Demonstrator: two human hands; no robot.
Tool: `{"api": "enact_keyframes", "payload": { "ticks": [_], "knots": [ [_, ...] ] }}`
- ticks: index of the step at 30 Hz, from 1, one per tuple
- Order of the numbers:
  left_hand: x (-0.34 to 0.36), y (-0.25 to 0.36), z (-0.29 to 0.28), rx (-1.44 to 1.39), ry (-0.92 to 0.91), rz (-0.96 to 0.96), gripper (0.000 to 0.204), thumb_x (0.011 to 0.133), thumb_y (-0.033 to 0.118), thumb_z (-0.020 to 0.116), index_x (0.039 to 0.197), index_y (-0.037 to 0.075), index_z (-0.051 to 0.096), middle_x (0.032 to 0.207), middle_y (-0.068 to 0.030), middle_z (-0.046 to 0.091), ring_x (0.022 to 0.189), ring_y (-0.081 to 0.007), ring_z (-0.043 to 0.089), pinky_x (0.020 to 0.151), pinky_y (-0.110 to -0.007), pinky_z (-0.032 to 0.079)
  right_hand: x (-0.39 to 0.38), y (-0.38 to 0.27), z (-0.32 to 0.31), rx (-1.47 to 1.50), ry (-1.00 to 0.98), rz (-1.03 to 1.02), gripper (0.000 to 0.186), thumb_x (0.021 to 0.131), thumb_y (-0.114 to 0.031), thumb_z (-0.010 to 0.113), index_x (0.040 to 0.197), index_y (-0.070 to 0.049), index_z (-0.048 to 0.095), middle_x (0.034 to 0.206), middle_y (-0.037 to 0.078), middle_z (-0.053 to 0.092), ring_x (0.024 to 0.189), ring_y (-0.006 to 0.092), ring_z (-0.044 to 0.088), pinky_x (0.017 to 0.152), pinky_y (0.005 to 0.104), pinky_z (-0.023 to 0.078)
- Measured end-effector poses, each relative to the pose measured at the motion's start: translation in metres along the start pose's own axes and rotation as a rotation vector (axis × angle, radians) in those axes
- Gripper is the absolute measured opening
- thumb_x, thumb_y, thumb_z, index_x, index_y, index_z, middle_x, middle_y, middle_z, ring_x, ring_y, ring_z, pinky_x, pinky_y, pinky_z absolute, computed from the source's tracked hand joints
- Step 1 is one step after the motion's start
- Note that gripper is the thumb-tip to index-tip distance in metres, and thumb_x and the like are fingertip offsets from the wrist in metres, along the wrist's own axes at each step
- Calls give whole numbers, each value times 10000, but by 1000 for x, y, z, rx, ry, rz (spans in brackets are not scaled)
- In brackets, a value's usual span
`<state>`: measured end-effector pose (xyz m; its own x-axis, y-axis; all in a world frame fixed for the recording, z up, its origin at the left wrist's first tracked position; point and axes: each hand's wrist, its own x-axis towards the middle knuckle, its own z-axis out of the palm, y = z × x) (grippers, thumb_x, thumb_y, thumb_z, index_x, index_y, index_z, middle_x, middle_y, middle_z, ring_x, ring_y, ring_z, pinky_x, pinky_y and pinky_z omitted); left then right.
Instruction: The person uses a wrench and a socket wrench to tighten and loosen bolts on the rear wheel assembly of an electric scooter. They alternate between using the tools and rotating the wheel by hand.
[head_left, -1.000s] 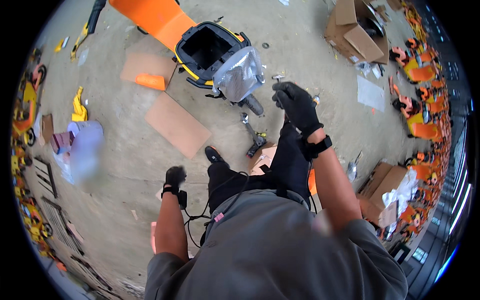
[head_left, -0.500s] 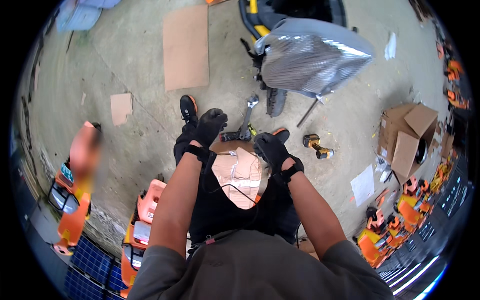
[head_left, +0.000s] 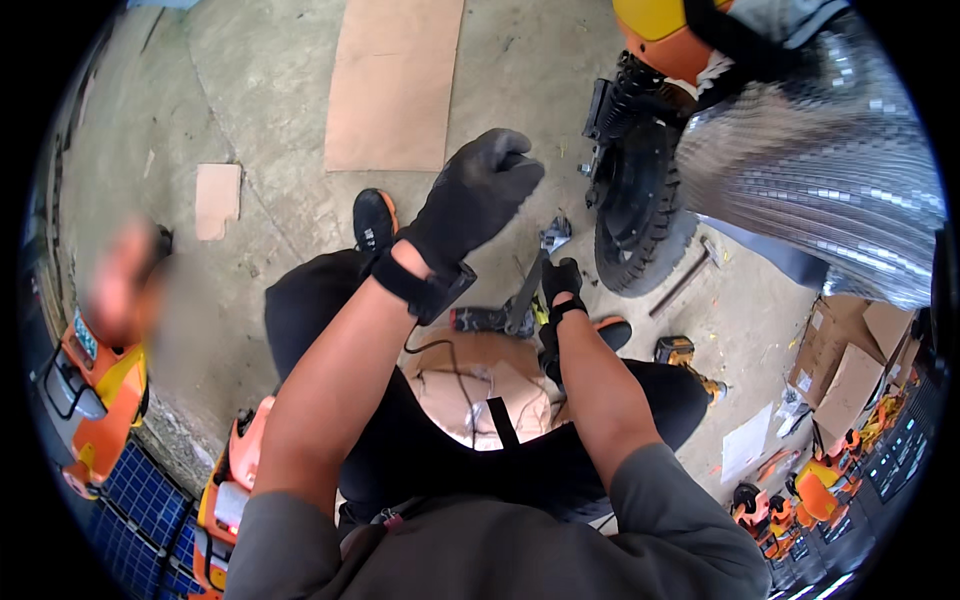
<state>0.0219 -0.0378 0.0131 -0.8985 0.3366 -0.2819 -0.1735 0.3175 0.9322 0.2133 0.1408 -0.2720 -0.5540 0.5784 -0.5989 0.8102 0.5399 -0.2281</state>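
My left hand (head_left: pixel 480 190) in a black glove is raised in the middle, fingers curled with nothing visible in them, left of the scooter's knobbly black tyre (head_left: pixel 640 240). My right hand (head_left: pixel 562 280), also gloved, is lower, beside a large adjustable wrench (head_left: pixel 555 236); whether its fingers grip the wrench is unclear. The wrench slants over a dark tool (head_left: pixel 480 318) beside crumpled cardboard (head_left: pixel 470 395) between my legs. Crinkled silver material (head_left: pixel 810 160) hangs beside the wheel, hiding much of the scooter. A hammer (head_left: pixel 680 280) lies right of the tyre.
A flat cardboard sheet (head_left: pixel 390 80) and a smaller piece (head_left: pixel 217 200) lie ahead-left. A yellow-black drill (head_left: pixel 675 350) lies by my right knee, an open box (head_left: pixel 840 380) farther right. Orange scooters (head_left: pixel 100 410) stand at left and behind at right (head_left: pixel 815 490).
I have crouched closer to the floor and scooter, which now looms larger at upper right. My left hand has risen forward; my right hand has reached the wrench.
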Motion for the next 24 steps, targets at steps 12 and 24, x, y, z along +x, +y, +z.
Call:
{"api": "enact_keyframes", "payload": {
  "ticks": [12,24],
  "knots": [
    [-41,38,41,43,89,646,245,827,182,647,953,-10,563,762,-146,598,687,-285,570,626,-364,469,113,60,83,155,99,90,495,759,-167,644,1163,12,421,1069,258,609,978,418,612,840,460,502],
    [-25,-15,30,411,-13,559,226,849,265,659,866,52,586,707,-24,567,636,-125,523,612,-289,452,-22,-4,-31,1124,-241,-59,183,930,-131,514,1093,-51,540,783,102,580,652,266,651,566,408,580]
  ]
}}
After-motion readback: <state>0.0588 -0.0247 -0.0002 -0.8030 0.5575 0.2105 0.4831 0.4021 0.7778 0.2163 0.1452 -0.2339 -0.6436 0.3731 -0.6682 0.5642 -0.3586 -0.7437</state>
